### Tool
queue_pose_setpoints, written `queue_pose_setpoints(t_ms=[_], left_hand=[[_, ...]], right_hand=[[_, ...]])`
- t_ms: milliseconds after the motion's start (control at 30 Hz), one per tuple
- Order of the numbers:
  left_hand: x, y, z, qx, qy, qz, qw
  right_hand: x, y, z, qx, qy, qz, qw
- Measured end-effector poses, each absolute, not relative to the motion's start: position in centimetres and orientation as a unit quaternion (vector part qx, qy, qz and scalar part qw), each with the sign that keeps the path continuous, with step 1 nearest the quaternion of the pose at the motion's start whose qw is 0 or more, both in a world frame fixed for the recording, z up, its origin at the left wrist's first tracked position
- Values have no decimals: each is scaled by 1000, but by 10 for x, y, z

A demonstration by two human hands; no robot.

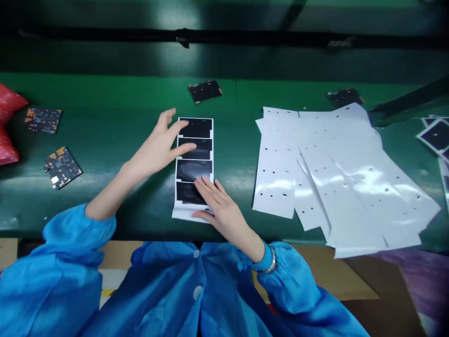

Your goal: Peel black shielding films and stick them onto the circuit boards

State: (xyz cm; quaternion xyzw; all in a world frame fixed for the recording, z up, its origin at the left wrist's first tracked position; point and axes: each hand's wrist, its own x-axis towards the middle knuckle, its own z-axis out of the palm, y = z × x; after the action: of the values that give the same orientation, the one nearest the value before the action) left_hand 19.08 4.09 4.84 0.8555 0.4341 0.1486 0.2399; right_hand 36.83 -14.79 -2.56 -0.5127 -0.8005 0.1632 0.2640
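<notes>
Blue cuffs gather behind both bare hands. The right hand lies flat, fingers nearly together and thumb out to the side, over the lower right of a white sheet with four black rectangles. The left hand reaches in from the side, spread wide, thumb and forefinger over the upper two rectangles; whether they touch is unclear. A bracelet circles the right wrist.

The sheet lies on a glossy green table, near its front edge. Beyond it sits one circuit board; two more, and, lie left, near a red bag. Rightward, loose white papers with small dark marks overlap, with another board behind them. Any print on the boards is too small to read. A black strip crosses the far side; brown cardboard shows below the front edge.
</notes>
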Motion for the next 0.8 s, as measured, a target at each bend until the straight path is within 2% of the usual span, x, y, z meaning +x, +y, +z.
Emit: queue_pose_setpoints(t_ms=[67,167,267,433,533,700,800], left_hand=[[166,-1,54,837,458,153,257],[143,-61,57,788,454,146,389],[145,-100,48,727,449,217,472],[163,-122,37,677,465,344,455],[166,-125,39,700,447,353,430],[166,-128,41,741,434,348,377],[167,-129,40,761,419,348,352]], right_hand=[[373,-146,-25,-517,-780,165,313],[377,-143,-15,-525,-744,204,359],[373,-144,2,-507,-737,246,373],[367,-145,35,-452,-766,231,394],[367,-141,49,-435,-783,170,410],[362,-137,54,-411,-831,54,370],[357,-138,53,-414,-836,27,359]])
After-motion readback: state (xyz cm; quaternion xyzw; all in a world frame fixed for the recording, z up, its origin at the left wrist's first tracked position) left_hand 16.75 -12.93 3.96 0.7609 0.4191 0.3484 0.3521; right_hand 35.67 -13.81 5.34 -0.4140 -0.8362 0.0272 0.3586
